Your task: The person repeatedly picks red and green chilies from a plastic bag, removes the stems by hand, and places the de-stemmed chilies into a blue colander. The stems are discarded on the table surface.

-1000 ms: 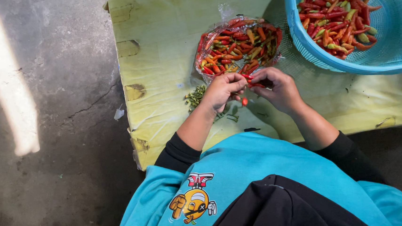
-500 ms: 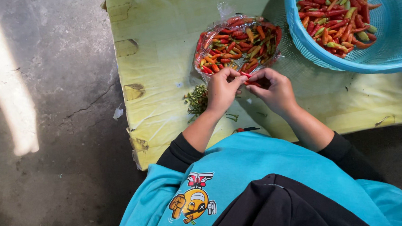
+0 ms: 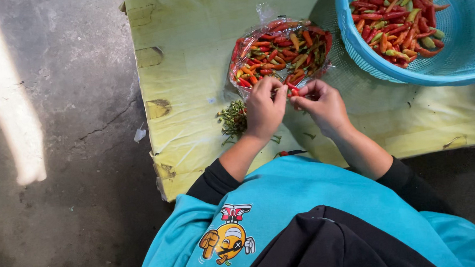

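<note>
Red chilli (image 3: pixel 292 89) sits pinched between left hand (image 3: pixel 265 108) and right hand (image 3: pixel 323 103), fingertips closed on it; long axis unclear; bag of chillies (image 3: pixel 279 52) lies just beyond, toward the surface (image 3: pixel 187 53) far edge.

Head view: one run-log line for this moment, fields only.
left hand: pinching red chili | right hand: on same chili | stem pile: beside left hand | chili bag: open | blue basket: chilies inside

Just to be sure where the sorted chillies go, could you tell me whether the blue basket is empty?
No, the blue basket holds a heap of red, orange and green chillies in its bottom.
</note>
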